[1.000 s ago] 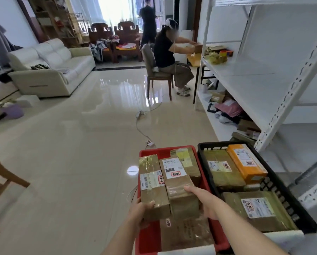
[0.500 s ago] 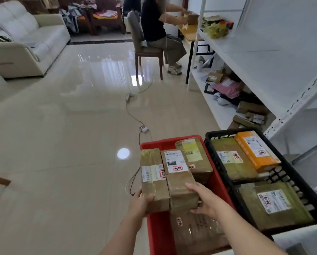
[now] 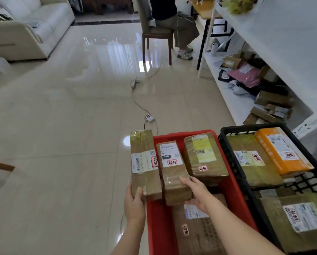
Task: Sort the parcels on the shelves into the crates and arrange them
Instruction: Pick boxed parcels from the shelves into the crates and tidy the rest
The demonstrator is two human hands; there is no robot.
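Two long brown parcels hang side by side over the red crate (image 3: pixel 233 192). My left hand (image 3: pixel 134 203) grips the near end of the left parcel (image 3: pixel 144 162), which juts past the crate's left rim. My right hand (image 3: pixel 196 192) holds the near end of the middle parcel (image 3: pixel 172 168), thumb on top and fingers underneath. Inside the red crate lie a taped brown box (image 3: pixel 203 159) at the far right and a flat brown parcel (image 3: pixel 196 230) at the bottom. The black crate (image 3: pixel 235 172) to the right holds an orange parcel (image 3: pixel 280 150) and two greenish-brown ones.
A white shelf unit (image 3: pixel 275 45) runs along the right, with more parcels (image 3: pixel 271 105) on its bottom shelf. A cable with a power strip (image 3: pixel 149 117) lies on the tiled floor ahead. A person sits on a chair (image 3: pixel 155 32) at the back; a white sofa (image 3: pixel 25 28) stands left.
The view has tilted down and come closer to the crates. Both hands still hold the same two parcels over the red crate, shifted slightly left.
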